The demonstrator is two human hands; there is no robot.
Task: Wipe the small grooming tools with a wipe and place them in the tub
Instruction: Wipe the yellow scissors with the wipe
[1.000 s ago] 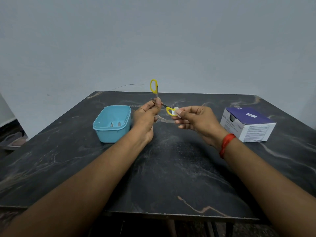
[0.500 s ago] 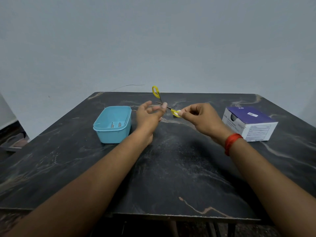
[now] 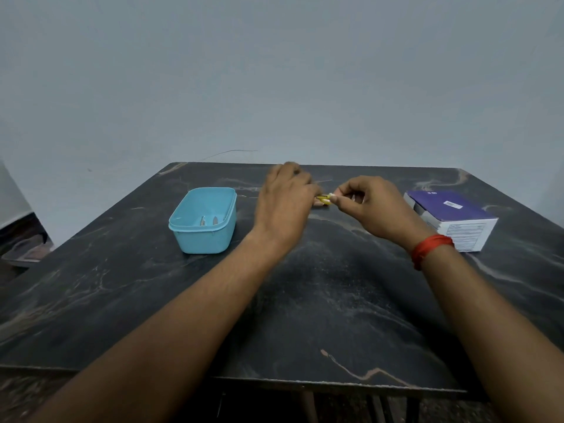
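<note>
Small scissors with yellow handles (image 3: 324, 199) are held low over the middle back of the dark marble table (image 3: 305, 300). My right hand (image 3: 369, 206) pinches the yellow handle end, and a bit of white shows at its fingertips. My left hand (image 3: 287, 203) is blurred, with its back toward me, and covers the rest of the scissors. Its fingers are hidden, so its hold is unclear. The light blue tub (image 3: 203, 239) stands to the left of my left hand with two small metal tools (image 3: 209, 220) inside.
A purple and white box (image 3: 454, 221) sits at the right side of the table, just beyond my right wrist. A grey wall rises behind the table's back edge. The table's front edge runs near my forearms.
Both hands dropped lower toward the table. The upright yellow handle loop went out of sight behind my left hand, which turned over the scissors. The tub and box stayed put.
</note>
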